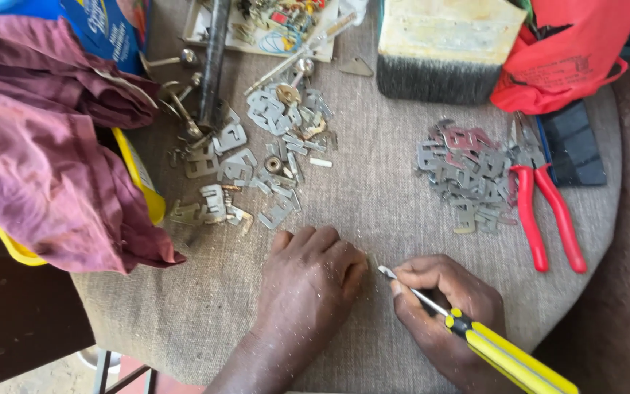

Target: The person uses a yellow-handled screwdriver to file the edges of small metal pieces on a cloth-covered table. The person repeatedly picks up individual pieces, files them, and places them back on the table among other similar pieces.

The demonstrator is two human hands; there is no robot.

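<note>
The desk (373,197), round and covered in coarse grey-brown cloth, fills most of the frame and carries all the work. A maroon cloth (45,138) is heaped over a yellow tub (144,186) at the left edge, overhanging the desk rim. A wide paintbrush (439,51) lies at upper centre, bristles toward the viewer, and a red bag (570,55) sits just beside it at upper right.

Two loose heaps of flat metal plates are kept apart. The left heap (257,160), upper left of centre, is scattered and mixed with screws and rods. The right heap (464,171), right of centre, is tighter. Red-handled pliers (545,211) lie touching the right heap's outer edge, within reach of the right hand.

The left hand (308,284) rests palm down at lower centre, fingers curled and pressed together against the cloth, apparently pinning something small beneath the fingertips; what it covers cannot be seen. The right hand (439,303), at lower right, has its fingers pinched around the shaft of a screwdriver (475,332) with a yellow and black handle. The handle trails toward the lower right corner and the tip (384,271) points at the left hand's fingertips, a grip that suits fine, close control.

The cloth between the hands and both heaps is bare apart from fine light specks.
</note>
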